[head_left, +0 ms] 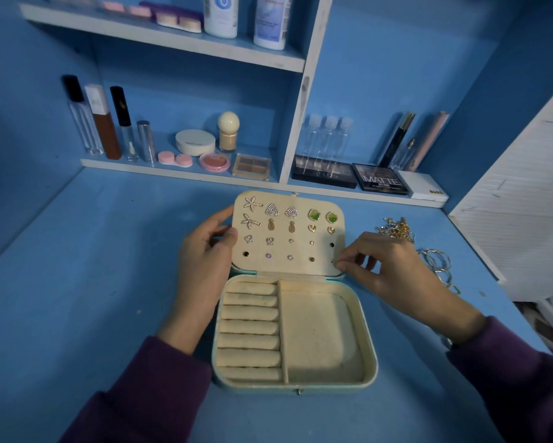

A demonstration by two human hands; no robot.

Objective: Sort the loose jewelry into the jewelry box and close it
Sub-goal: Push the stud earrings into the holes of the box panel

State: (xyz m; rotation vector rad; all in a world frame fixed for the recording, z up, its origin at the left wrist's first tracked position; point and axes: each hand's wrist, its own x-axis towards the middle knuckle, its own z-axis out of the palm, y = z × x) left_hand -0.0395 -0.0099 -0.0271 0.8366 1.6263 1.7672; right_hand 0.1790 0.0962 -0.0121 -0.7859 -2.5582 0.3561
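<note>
Desk (77, 314) filling the frame; box (369, 346) sitting open at centre, its base tray and ring rolls showing nothing inside. Lid (300, 247) standing tilted back just above centre, left hand (205, 260) gripping its left edge, thumb in front. Right hand (387, 266) pinching thumb and forefinger at the lid's lower right corner beside an unfilled hole; cannot tell whether a stud is in the pinch. Bangles (438, 263) and chains (396, 230) lying loose at right of frame, beyond that hand, apart from the box. Earrings (272, 209) filling most lid holes. Judgement: earring stage nearing its end; chains, bangles and closing remaining.
</note>
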